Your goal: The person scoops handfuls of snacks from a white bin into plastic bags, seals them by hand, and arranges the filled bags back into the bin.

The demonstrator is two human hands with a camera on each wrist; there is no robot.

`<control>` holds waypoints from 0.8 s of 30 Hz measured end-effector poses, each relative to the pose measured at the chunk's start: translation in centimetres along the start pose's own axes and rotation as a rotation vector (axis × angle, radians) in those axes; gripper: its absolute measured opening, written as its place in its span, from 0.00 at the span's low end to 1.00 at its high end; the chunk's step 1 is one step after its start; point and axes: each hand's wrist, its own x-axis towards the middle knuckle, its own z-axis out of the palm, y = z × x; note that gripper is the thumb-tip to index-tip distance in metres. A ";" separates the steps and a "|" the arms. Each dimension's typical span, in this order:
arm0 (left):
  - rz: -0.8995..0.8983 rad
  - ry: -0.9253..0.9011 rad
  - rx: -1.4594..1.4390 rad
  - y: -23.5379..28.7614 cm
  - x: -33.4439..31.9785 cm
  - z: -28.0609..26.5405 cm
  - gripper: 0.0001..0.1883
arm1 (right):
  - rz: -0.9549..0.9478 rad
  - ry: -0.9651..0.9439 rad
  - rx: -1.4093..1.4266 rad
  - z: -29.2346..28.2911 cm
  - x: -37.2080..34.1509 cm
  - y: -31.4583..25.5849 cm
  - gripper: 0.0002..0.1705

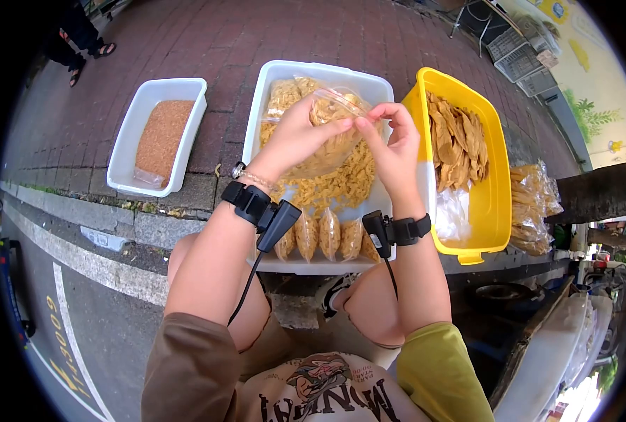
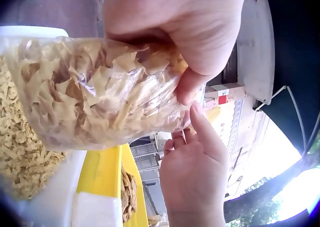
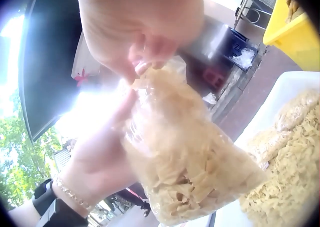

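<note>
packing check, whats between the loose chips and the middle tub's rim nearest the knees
A row of filled clear bags lies between the loose chips and the near rim, as the head view shows.

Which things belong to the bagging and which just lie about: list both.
Likely in the job:
held bag
left hand, right hand
large white tub, loose pieces

Apparently lying about:
yellow tub, brown strips
smaller white tub, brown granules

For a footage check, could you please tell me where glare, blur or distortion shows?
Head: fisheye distortion, black corners, glare at lower right. Left wrist: burnt-out patch at lower right, highlights on the plastic bag. Right wrist: glare washes out the left hand, and the bag's upper part looks soft.
</note>
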 end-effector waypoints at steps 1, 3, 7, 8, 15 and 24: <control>-0.026 -0.024 -0.014 0.1 -0.1 0.0 0.22 | 0.003 -0.027 -0.018 -0.3 0.0 0.4 0.11; -0.052 -0.049 -0.027 0.4 -0.3 0.1 0.21 | 0.007 -0.053 -0.036 -0.4 0.0 0.7 0.11; -0.070 -0.078 0.033 1.1 -0.6 0.3 0.22 | -0.254 0.142 -0.384 0.0 0.2 -0.6 0.11; -0.104 -0.107 0.020 1.3 -0.6 0.3 0.22 | -0.244 0.215 -0.450 0.1 0.3 -1.0 0.11; -0.135 -0.065 -0.016 0.8 -0.3 0.0 0.22 | 0.078 0.041 -0.018 -1.3 0.3 0.9 0.11; -0.132 -0.116 0.027 2.0 -0.9 0.2 0.23 | -0.089 -0.084 -0.236 0.0 -0.7 0.0 0.10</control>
